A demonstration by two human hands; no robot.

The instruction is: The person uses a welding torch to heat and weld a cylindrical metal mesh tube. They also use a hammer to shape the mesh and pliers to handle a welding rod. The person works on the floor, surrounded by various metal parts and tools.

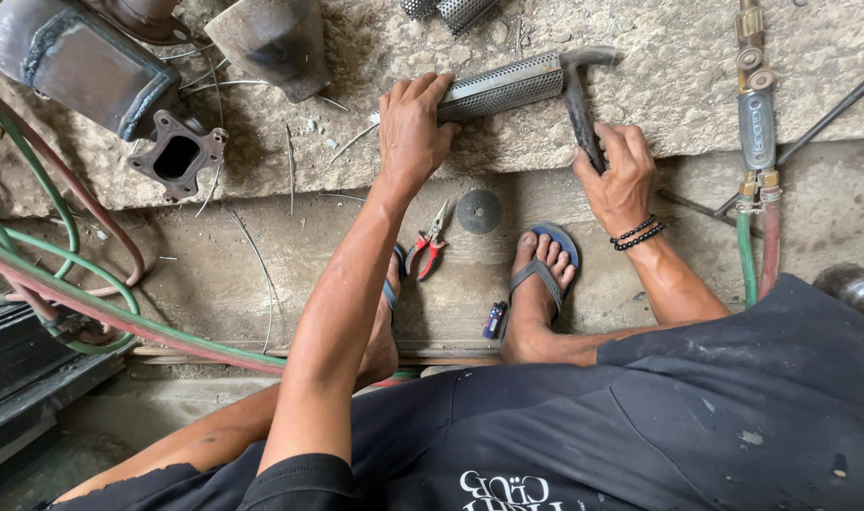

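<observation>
My left hand [413,123] grips one end of a perforated metal tube [503,87] that lies on a rough concrete slab [659,66]. My right hand [619,170] holds the handle of a hammer [581,90]. The hammer's head rests at the tube's right end. A beaded bracelet sits on my right wrist. Both my feet in sandals stand on the ground below the slab.
Red-handled pliers [428,244], a round grinding disc [478,211] and a small lighter [494,320] lie on the ground. Exhaust parts with a flange [177,155] sit top left. Green and red hoses [63,274] run at left; a torch [757,123] with hoses lies at right.
</observation>
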